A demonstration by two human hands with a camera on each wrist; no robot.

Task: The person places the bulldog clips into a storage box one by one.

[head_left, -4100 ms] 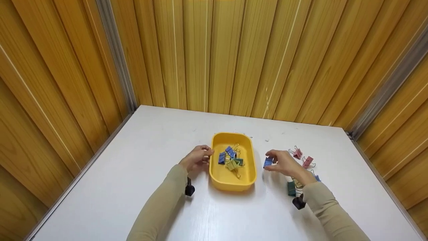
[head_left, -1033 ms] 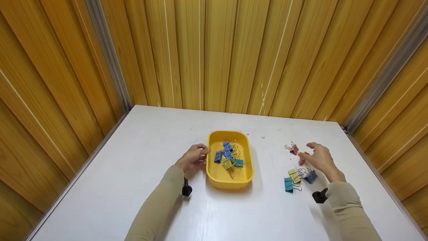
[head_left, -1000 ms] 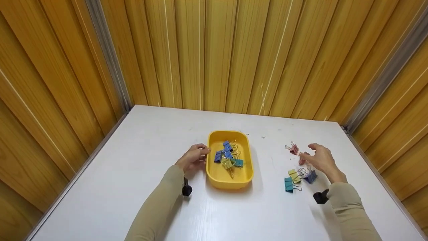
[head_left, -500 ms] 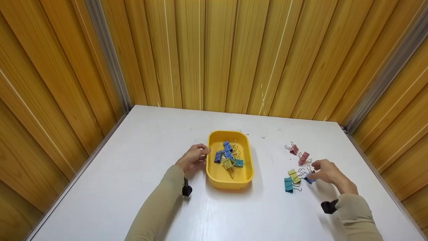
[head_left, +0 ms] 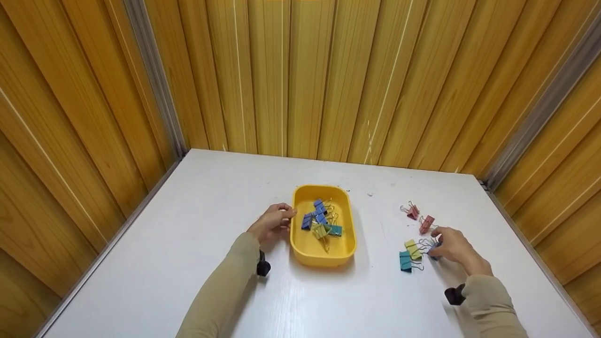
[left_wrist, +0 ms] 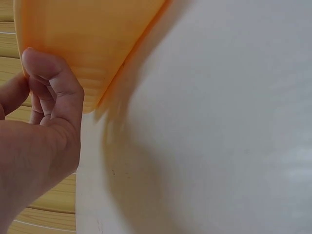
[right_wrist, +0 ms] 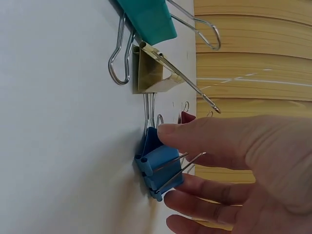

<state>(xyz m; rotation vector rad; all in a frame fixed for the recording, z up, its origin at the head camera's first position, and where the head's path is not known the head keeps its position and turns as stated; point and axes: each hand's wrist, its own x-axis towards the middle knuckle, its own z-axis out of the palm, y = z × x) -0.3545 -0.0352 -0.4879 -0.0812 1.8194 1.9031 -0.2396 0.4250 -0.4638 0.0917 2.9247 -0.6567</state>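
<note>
My left hand (head_left: pixel 272 221) pinches the left rim of a yellow plastic tub (head_left: pixel 324 257), thumb on the edge and fingers curled against the outside wall. In the left wrist view, the tub's wall (left_wrist: pixel 87 34) slopes above the white tabletop. Inside the tub lie several blue, green and yellow binder clips (head_left: pixel 322 230). To the right, my right hand (head_left: pixel 454 246) has thumb and fingers around a blue binder clip (right_wrist: pixel 163 163), gripping its two ends. Beside that clip lie a yellow binder clip (right_wrist: pixel 151 73) and a teal binder clip (right_wrist: pixel 148 19).
Two pink binder clips, one farther back (head_left: pixel 412 211) and one nearer (head_left: pixel 426 224), lie on the white table (head_left: pixel 225 188) behind the right hand. Wood-patterned walls (head_left: pixel 310 84) enclose the table's back and sides.
My right hand let go a blue clip, now in the tub, passed over the pink clips, then came down to another blue clip and closed round it. My left hand stayed at the rim.
</note>
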